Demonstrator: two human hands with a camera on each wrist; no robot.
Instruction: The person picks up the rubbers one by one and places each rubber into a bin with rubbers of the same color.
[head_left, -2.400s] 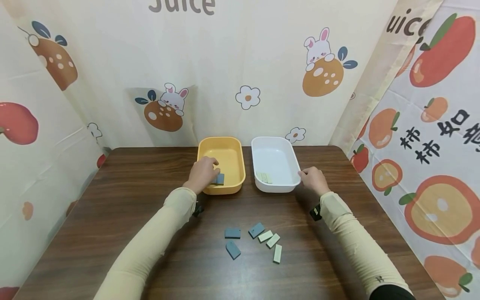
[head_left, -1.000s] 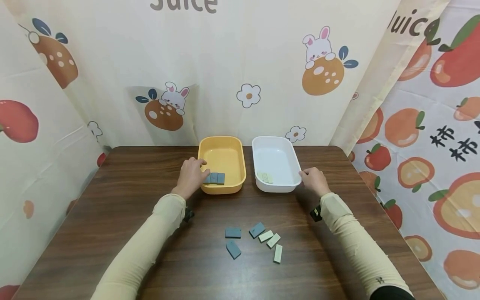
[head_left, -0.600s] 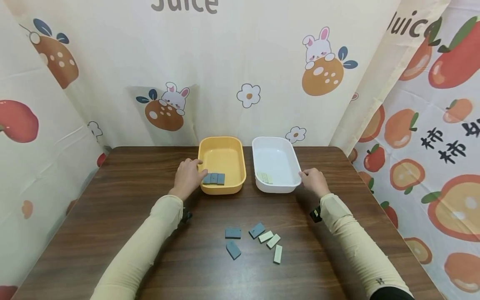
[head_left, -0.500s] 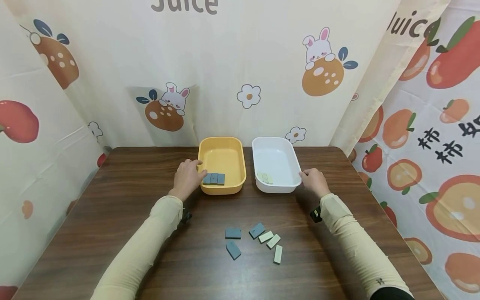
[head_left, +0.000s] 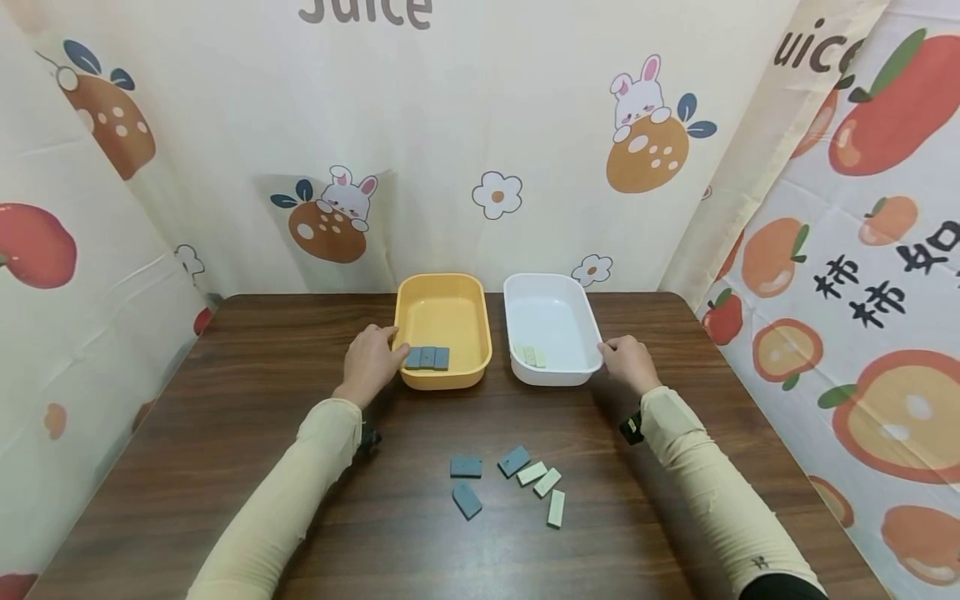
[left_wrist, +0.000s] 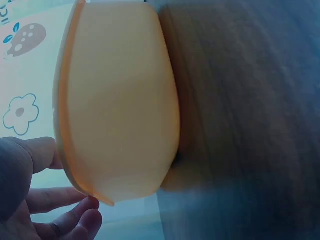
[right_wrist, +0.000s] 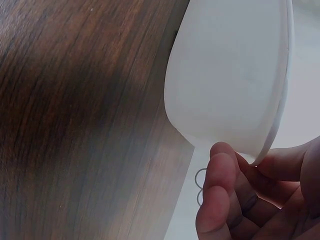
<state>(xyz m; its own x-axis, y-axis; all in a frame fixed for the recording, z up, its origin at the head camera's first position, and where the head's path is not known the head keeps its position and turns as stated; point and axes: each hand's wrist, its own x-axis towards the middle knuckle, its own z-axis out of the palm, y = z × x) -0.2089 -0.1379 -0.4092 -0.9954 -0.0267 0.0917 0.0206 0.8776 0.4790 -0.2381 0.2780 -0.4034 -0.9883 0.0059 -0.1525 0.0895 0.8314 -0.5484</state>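
Observation:
My left hand (head_left: 370, 365) grips the left rim of a yellow plastic bin (head_left: 442, 292), thumb over the edge; in the left wrist view the thumb and fingers (left_wrist: 55, 197) meet either side of that rim. Three flat blue-grey blocks (head_left: 427, 358) lie side by side in the bin's near left corner. With my right hand (head_left: 628, 363) I pinch the right rim of a white plastic bin (head_left: 547, 292). In the right wrist view, its wall (right_wrist: 225, 70) rises above my curled fingers (right_wrist: 220, 170). Several small pale green blocks (head_left: 530, 356) sit in its near left corner.
On the dark wooden table (head_left: 262, 400), three blue-grey blocks (head_left: 467, 501) and three pale green blocks (head_left: 555, 509) lie loose, nearer than the bins. A printed curtain (head_left: 465, 125) hangs behind the table, with more printed cloth (head_left: 855, 317) at the sides.
My left hand has come out of the yellow bin, moving left to its rim and closing on it. The blue-grey blocks it covered now show fully. My right hand stays at the white bin.

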